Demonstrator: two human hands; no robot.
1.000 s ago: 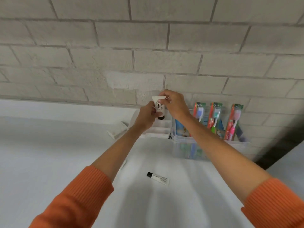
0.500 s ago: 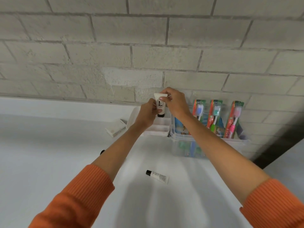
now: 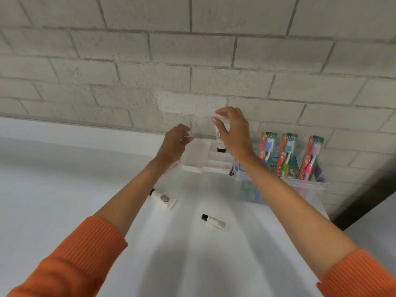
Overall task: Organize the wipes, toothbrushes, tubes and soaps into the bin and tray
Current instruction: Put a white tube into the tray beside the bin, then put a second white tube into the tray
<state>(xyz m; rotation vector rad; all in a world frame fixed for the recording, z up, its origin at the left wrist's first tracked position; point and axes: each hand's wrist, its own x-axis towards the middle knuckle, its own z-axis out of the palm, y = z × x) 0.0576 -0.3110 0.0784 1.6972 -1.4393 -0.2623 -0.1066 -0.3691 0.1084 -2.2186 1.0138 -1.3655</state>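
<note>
A white tube with a dark cap [image 3: 220, 139] stands cap-down in the white compartment tray [image 3: 194, 156] against the brick wall. My right hand [image 3: 234, 133] hovers just right of the tube's top with its fingers loosely spread and holds nothing. To the tube's left, over the tray, my left hand [image 3: 175, 141] has relaxed fingers and is empty. Two more tubes lie on the white table: one with an oval label [image 3: 164, 198] beside my left forearm, and a small one with a black cap [image 3: 215, 222]. Three packaged toothbrushes [image 3: 288, 157] stand in the clear bin [image 3: 300, 186].
The tray and bin sit side by side at the back of the table, touching the wall. The table's right edge runs past the bin, with a dark gap [image 3: 364, 202] beyond it. Blue packets show behind the toothbrushes inside the bin.
Both hands held the tube above the tray before. Now it stands in the tray and both hands have let go and drawn slightly apart. The view has shifted, so a second lying tube shows.
</note>
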